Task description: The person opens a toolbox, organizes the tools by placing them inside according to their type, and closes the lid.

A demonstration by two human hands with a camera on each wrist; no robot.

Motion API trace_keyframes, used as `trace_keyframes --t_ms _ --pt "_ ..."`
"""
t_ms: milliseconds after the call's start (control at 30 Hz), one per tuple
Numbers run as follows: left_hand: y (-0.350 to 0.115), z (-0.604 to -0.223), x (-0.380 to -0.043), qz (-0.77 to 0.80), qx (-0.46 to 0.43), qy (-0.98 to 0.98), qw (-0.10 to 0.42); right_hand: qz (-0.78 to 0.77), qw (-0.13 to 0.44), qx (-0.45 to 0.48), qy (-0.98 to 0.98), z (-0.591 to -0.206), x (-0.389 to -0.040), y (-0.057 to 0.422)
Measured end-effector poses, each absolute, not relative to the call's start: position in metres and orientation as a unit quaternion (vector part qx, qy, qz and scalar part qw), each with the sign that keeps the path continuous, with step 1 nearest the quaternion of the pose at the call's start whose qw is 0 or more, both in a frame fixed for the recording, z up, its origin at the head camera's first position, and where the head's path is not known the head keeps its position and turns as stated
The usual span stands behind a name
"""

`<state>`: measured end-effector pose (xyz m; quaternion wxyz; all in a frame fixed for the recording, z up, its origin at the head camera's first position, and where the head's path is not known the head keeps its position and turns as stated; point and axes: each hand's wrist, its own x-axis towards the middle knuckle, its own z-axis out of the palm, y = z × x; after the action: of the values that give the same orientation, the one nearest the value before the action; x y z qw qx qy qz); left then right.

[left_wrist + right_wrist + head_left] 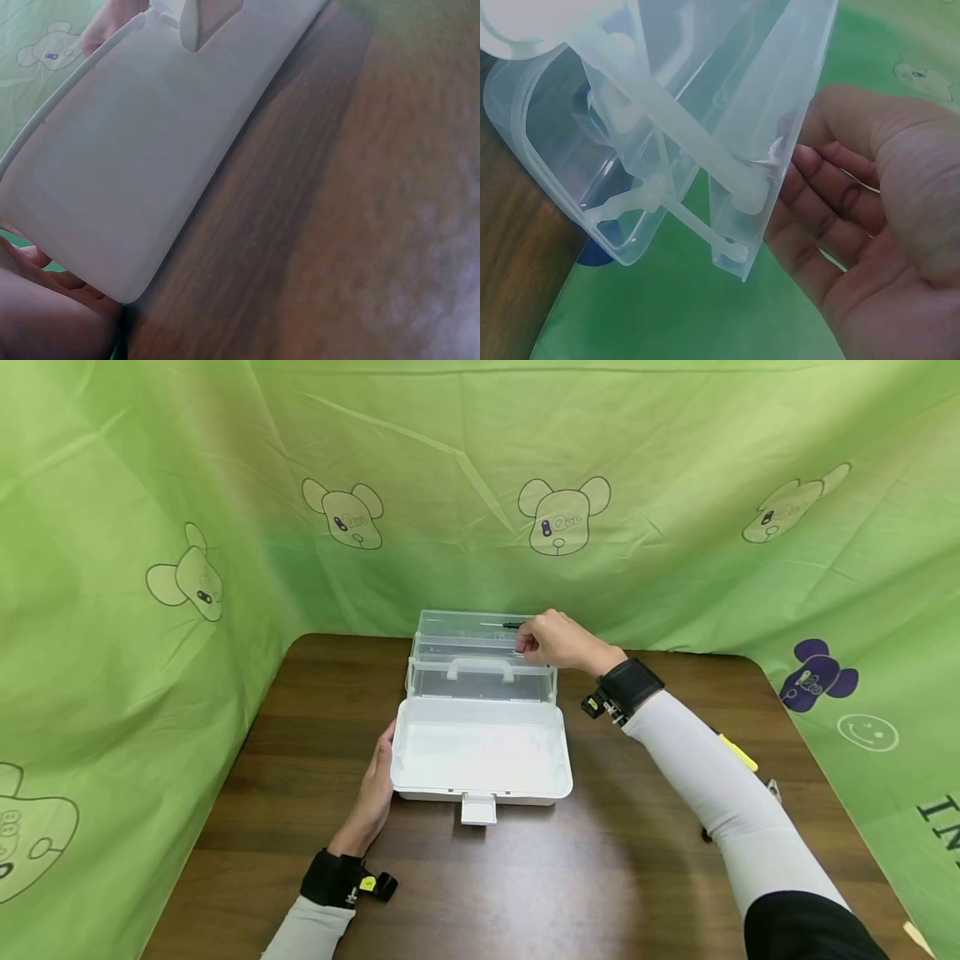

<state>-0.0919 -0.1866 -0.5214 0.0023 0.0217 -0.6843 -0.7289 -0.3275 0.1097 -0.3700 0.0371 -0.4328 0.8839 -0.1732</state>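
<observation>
A white box point(480, 752) stands on the table with its lid swung to the front and its clear fold-out trays point(472, 647) raised behind. My left hand point(378, 781) rests along the box's left end, fingers fairly straight; the left wrist view shows it against the white wall point(142, 157). Over the right end of the upper tray, my right hand point(558, 641) has thumb and forefinger together. At their tips, through the clear plastic, shows a small shiny piece point(770, 155), its kind unclear. A thin screwdriver-like tool point(512, 626) with a dark handle lies in the tray beside this hand.
On the right of the brown table point(330, 735), a yellow-handled tool point(738, 752) and a metal object point(774, 789) lie partly behind my right sleeve. A hinged white latch point(478, 810) juts out at the front. Green cloth point(465, 560) hangs behind and at both sides.
</observation>
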Motion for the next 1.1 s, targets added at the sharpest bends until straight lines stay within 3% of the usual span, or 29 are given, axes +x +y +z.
trace_keyframes --t_ms 633,1100 --pt "-0.185 -0.520 -0.091 -0.728 0.019 -0.685 0.007 -0.163 0.034 -0.432 0.886 -0.373 -0.326 0.110" --pt "-0.186 -0.521 -0.091 -0.726 0.016 -0.688 0.003 -0.167 -0.021 -0.411 0.896 -0.363 -0.315 0.120"
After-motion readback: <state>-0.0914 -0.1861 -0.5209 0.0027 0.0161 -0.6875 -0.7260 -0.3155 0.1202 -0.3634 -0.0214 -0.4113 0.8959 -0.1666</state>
